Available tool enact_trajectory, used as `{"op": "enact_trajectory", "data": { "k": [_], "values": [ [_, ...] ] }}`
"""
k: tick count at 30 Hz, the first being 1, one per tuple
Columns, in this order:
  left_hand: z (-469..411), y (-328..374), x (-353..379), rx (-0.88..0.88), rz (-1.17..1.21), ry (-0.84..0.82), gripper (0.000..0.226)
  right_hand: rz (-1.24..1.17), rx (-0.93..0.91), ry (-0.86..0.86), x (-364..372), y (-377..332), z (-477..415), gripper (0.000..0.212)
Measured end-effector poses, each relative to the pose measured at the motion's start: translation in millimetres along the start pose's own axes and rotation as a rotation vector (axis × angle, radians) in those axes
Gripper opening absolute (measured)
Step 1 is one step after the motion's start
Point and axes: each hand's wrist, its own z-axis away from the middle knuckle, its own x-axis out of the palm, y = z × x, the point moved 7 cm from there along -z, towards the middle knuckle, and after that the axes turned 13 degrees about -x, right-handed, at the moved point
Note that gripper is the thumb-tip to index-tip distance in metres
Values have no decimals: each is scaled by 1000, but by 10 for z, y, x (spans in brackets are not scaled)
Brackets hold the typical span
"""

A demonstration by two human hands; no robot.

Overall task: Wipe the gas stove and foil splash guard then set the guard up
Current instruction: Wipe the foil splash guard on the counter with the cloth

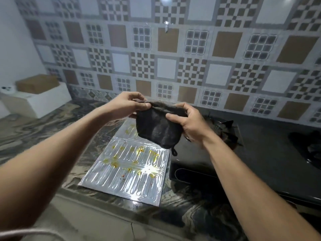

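A dark grey cloth hangs in the air above the counter, gripped along its top edge by both hands. My left hand pinches the cloth's left corner and my right hand grips its right side. Below the cloth the foil splash guard lies flat on the counter, its ribbed silver surface spotted with yellow and orange stains. To its right sits the black glass gas stove, with one burner partly hidden behind my right hand and another at the right edge.
The marbled dark stone counter runs left to a white box holding a brown carton in the corner. A patterned tile wall stands close behind the stove. The counter's front edge is just below the foil guard.
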Motion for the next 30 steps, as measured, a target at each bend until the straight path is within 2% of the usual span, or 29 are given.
{"op": "enact_trajectory", "data": {
  "k": [4,9,14,19,24,30],
  "values": [
    [-326,-420,-340,-32,42,-37,6,119,-82,-67,393,262,-297,33],
    [-839,-903,-802,-57,40,-95,20,126,-40,-91,858,803,-666,42],
    [-1357,-1326,-1114,-99,-37,-164,21,229,-29,4,1103,1364,-1022,28],
    [-1875,-1732,-1096,-218,2,-255,24,323,141,89,1050,1934,-1215,28],
    [-2363,-2042,-972,-288,11,-215,23,460,307,136,862,2357,-1524,27],
    [-2858,-2165,-914,-354,21,-183,18,700,452,-75,775,2740,-2274,29]
  ]
}}
